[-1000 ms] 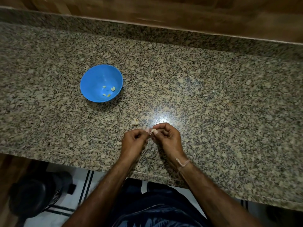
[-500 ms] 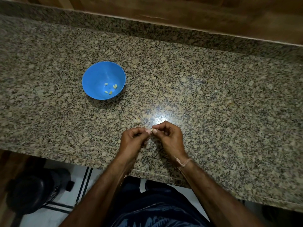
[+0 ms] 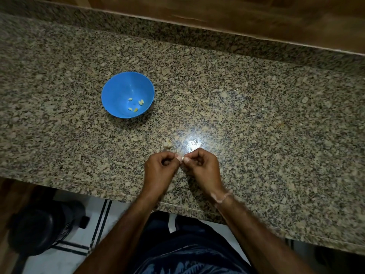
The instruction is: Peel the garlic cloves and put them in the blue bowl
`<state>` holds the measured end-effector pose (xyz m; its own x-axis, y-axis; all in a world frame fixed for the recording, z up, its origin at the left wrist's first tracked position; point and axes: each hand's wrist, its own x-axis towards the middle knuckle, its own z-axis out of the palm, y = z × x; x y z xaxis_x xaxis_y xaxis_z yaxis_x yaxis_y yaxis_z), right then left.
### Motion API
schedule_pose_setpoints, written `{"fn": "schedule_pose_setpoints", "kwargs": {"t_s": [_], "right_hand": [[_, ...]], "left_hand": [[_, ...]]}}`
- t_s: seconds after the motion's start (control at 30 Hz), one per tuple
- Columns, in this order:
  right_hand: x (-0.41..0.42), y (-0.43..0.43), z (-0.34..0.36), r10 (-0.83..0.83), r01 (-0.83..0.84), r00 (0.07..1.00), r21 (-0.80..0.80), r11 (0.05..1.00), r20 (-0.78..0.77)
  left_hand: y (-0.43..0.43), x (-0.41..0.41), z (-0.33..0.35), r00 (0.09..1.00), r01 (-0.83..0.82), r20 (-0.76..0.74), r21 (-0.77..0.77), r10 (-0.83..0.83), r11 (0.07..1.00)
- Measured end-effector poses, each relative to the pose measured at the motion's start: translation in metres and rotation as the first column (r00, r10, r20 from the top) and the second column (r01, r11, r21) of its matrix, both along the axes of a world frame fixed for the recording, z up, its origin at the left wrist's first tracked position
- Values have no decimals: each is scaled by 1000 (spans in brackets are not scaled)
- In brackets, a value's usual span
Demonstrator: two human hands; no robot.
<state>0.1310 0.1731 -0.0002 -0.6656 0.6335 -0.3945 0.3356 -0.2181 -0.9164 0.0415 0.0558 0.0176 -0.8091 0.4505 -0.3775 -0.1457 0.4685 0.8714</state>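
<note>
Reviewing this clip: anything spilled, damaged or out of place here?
Nothing serious. The blue bowl stands upright with peeled cloves inside. Left hand and right hand pinch a garlic clove between them. Just beyond, one small pale scrap lies loose on the counter; peel or garlic, I cannot tell.

no readable text, labels or numbers
</note>
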Motion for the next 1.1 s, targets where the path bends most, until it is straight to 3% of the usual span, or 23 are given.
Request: {"fn": "schedule_pose_setpoints", "kwargs": {"t_s": [0.1,0.17,0.23,0.3,0.37,0.47,0.53,0.57,0.63,0.7,0.8,0.93,1.1], "right_hand": [[3,-2,1,107,-92,994,321,943,-29],[3,-1,-1,144,-119,989,411,904,-32],[2,-1,-3,101,-93,995,293,952,-12],[1,-2,-2,16,-15,1000,-69,997,26],[-1,-1,-1,-21,50,997,-386,921,79],[-4,7,3,20,99,983,-617,781,183],[-3,7,6,25,89,984,-608,789,175],[-1,5,5,25,52,990,-519,853,140],[4,0,2,56,-46,996,-149,988,64],[6,-4,0,101,-100,995,109,989,-4],[6,-2,-3,85,-79,995,100,992,-49],[9,-2,-5,53,-54,996,-21,998,-67],[9,0,-7,17,-24,997,-90,996,-79]], "left_hand": [[-1,-6,-9,887,-180,445,83,125,980],[-1,-4,-11,804,-266,570,92,169,960],[-1,0,-7,897,-206,412,67,160,976],[-2,3,0,999,-37,-10,-26,36,999],[-3,2,1,950,62,-299,-96,-89,993],[-8,-1,-5,875,154,-435,-166,-212,974],[-9,1,-5,909,145,-368,-157,-194,977],[-8,1,-5,952,107,-270,-142,-143,984],[-4,0,-7,1000,-6,27,-73,8,997],[-1,0,-13,946,-132,299,3,125,991],[1,5,-16,872,-242,452,59,190,969],[1,7,-16,902,-211,397,63,170,975],[2,8,-17,883,-232,435,80,176,969]]}}
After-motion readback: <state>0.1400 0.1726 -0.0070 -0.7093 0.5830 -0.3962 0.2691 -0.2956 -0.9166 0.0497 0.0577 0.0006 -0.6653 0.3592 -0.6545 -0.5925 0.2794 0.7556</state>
